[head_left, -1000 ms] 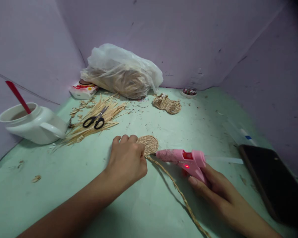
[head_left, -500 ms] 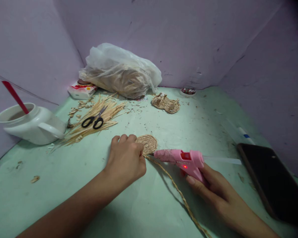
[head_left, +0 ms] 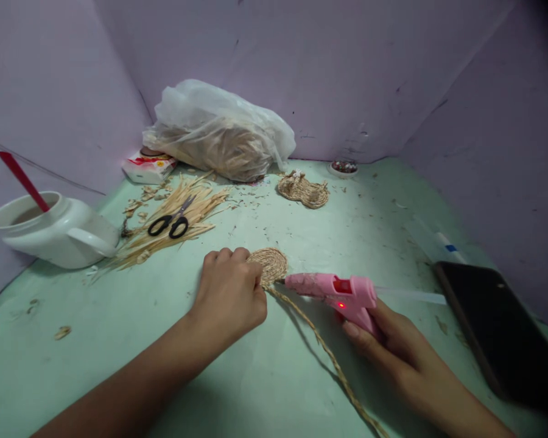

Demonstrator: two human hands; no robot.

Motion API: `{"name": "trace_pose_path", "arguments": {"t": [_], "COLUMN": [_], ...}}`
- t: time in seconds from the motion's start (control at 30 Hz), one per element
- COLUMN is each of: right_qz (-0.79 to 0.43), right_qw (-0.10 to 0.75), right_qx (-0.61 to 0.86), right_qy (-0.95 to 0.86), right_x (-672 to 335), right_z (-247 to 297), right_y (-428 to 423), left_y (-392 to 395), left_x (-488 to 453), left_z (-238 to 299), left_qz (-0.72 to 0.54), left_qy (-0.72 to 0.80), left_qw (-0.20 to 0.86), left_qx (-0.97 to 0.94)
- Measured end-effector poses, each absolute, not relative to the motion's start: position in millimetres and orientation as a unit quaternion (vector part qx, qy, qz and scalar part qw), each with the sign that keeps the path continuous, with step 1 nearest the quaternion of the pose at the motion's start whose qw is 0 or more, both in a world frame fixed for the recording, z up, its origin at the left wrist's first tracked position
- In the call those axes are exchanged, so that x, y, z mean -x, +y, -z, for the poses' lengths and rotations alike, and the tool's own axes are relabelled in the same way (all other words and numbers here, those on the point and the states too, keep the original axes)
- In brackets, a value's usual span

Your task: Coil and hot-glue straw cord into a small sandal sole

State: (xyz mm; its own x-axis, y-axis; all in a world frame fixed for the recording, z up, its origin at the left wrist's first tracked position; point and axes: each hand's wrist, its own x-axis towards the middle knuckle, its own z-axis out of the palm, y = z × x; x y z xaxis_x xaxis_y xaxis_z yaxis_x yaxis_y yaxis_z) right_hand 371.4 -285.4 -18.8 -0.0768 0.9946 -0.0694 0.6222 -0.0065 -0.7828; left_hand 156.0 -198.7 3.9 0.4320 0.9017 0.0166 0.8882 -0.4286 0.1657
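A flat coil of twisted straw cord (head_left: 270, 263) lies mid-table, its left side covered by my left hand (head_left: 232, 291). That hand is closed, with thumb and fingers gripping the coil's near left edge. The loose straw cord (head_left: 322, 340) runs from there toward the front right. My right hand (head_left: 393, 350) is wrapped round the handle of a pink hot glue gun (head_left: 331, 289). Its red light is lit, and a clear glue stick (head_left: 411, 294) sticks out of the back. The dark nozzle points left, at the coil's near edge beside my left thumb; contact cannot be made out.
Scissors (head_left: 168, 225) rest on straw strips (head_left: 196, 207) at left, by a white jug (head_left: 68, 234) with a red stick. Behind are a plastic bag (head_left: 228, 131), a small box (head_left: 148, 169), another woven piece (head_left: 304, 190) and a small dish (head_left: 343, 170). A phone (head_left: 497, 328) lies right.
The glue gun has shifted very slightly right relative to the coil. My left hand keeps its grip, and the whole view has moved a little.
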Motion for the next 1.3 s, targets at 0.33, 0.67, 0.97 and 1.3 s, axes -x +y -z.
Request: {"name": "trace_pose_path", "arguments": {"t": [0.33,0.67,0.97,1.3], "right_qz": [-0.331,-0.304,-0.307,-0.298], "right_qw": [0.273,0.282,0.283,0.263], "right_qx": [0.622,0.637,0.634,0.638], "right_qy": [-0.655,-0.650,-0.651,-0.659], "right_x": [-376.1,-376.1,-376.7,-372.1], "right_z": [16.6,17.5,17.5,17.7], "right_y": [-286.3,-288.4,-288.1,-287.9], "left_y": [-194.8,-194.8,-195.1,-193.5], "left_x": [-151.0,-152.6,-153.4,-152.8], "left_z": [1.9,-0.5,-0.6,-0.5], "left_qz": [-0.095,-0.076,-0.071,-0.067], "left_qy": [0.532,0.532,0.533,0.528], "left_qw": [0.087,0.079,0.070,0.066], "left_qx": [-0.837,-0.840,-0.841,-0.844]}}
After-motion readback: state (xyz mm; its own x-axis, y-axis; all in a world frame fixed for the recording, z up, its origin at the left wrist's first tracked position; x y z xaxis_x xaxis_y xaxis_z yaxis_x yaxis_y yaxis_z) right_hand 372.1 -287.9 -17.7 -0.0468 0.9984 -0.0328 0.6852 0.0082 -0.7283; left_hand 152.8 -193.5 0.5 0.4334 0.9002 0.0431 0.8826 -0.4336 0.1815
